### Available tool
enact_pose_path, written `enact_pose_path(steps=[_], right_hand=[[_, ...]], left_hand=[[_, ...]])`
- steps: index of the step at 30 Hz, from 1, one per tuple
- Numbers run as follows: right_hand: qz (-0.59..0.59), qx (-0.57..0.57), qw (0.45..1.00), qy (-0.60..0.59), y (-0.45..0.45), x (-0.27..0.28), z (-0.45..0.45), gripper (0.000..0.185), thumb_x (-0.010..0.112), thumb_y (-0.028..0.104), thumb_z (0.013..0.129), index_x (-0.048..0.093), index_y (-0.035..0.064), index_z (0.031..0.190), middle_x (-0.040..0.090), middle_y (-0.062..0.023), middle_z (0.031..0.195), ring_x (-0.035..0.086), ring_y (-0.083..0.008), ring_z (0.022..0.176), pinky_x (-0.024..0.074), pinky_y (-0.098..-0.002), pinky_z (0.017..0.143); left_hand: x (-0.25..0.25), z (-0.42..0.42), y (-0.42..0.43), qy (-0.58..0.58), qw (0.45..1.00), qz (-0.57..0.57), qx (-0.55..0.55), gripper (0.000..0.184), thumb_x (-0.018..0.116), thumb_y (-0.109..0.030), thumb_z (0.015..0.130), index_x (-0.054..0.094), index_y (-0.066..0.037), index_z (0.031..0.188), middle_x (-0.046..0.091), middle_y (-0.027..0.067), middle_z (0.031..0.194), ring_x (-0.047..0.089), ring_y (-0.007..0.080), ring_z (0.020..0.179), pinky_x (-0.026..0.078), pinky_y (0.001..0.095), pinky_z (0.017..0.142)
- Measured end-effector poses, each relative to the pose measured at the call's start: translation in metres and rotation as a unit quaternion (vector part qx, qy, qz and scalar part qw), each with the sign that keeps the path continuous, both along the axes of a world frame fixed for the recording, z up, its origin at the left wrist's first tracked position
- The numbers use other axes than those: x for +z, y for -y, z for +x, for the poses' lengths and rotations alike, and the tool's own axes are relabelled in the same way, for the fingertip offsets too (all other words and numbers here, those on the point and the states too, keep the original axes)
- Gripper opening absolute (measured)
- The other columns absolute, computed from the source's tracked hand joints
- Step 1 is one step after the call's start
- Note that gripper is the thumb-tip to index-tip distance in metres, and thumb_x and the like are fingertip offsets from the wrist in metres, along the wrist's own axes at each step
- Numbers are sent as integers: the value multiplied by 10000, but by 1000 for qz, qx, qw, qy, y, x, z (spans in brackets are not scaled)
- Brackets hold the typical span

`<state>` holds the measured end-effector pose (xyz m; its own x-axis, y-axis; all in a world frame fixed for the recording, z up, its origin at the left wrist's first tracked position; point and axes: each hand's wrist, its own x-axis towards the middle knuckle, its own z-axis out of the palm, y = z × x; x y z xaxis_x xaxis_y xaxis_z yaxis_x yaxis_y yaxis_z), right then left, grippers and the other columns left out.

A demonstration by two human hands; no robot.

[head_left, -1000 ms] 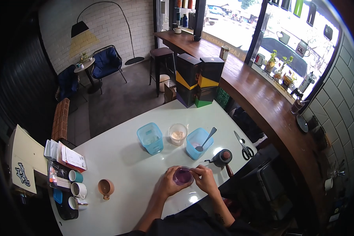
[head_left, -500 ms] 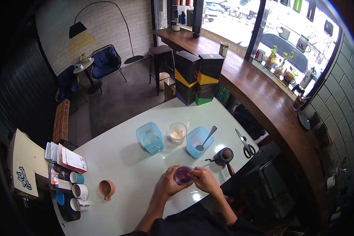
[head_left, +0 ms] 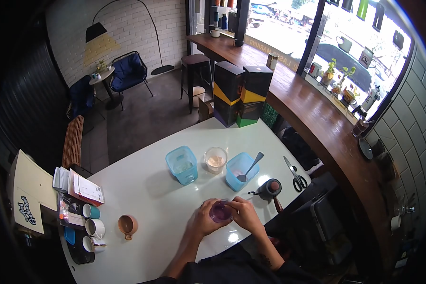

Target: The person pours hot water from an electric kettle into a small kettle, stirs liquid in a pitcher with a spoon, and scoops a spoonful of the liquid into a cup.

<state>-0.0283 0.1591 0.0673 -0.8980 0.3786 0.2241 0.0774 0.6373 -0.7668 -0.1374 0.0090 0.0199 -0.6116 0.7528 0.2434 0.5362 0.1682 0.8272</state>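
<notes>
A small clear cup with purple liquid (head_left: 220,212) is in front of me, near the table's front edge. My left hand (head_left: 207,220) is wrapped around its left side. At the right rim, the fingers of my right hand (head_left: 244,214) are pinched together over the cup; whatever they hold is hidden. Beyond the hands stand a blue plastic tub (head_left: 181,165), a clear cup with pale powder (head_left: 216,160) and a second blue tub (head_left: 236,182) with a metal spoon (head_left: 252,166) leaning in it. A dark hand grinder with a wooden knob (head_left: 270,188) lies to the right.
Scissors (head_left: 296,174) lie at the table's right edge. A brown cup (head_left: 128,227) stands on the left, near several mugs (head_left: 94,228) and a box of papers (head_left: 86,188). Tall black boxes (head_left: 241,94) stand at the far corner, beside a wooden counter (head_left: 312,104).
The camera view has shifted slightly. My right hand's fingers have moved a little at the cup's rim, while my left hand keeps its hold.
</notes>
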Motion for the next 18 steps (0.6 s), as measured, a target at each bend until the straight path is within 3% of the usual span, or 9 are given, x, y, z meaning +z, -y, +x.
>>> enact_pose_path(steps=[3, 10, 12, 18], right_hand=[[-28, 39, 999, 19, 1, 2, 0, 153, 653, 87, 899, 737, 8, 999, 643, -178, 869, 658, -394, 798, 529, -464, 730], [-2, 55, 998, 39, -2, 8, 1, 140, 647, 106, 906, 724, 3, 962, 650, -184, 875, 660, -400, 798, 531, -475, 734], [25, 29, 999, 23, -1, 8, 1, 102, 669, 79, 907, 719, -4, 940, 638, -172, 831, 648, -390, 754, 517, -457, 686], [82, -38, 996, 13, 0, -3, 0, 107, 679, 80, 898, 729, 2, 953, 644, -173, 841, 658, -381, 791, 516, -462, 712]], left_hand=[[-9, -1, -1, 1, 1000, 19, -3, 848, 988, -342, 618, 584, -55, 1306, 640, 156, 1280, 654, 323, 1165, 561, 428, 965], [-12, 0, -2, -3, 999, 45, 15, 762, 968, -368, 626, 627, -87, 1246, 671, 142, 1214, 659, 345, 1128, 554, 452, 950], [-11, 1, -2, 3, 999, 34, 8, 810, 993, -292, 605, 609, -68, 1283, 652, 147, 1261, 643, 329, 1172, 554, 439, 962], [-11, 0, -2, -1, 999, 42, 6, 783, 991, -290, 617, 620, -67, 1269, 651, 145, 1260, 659, 317, 1144, 567, 431, 942]])
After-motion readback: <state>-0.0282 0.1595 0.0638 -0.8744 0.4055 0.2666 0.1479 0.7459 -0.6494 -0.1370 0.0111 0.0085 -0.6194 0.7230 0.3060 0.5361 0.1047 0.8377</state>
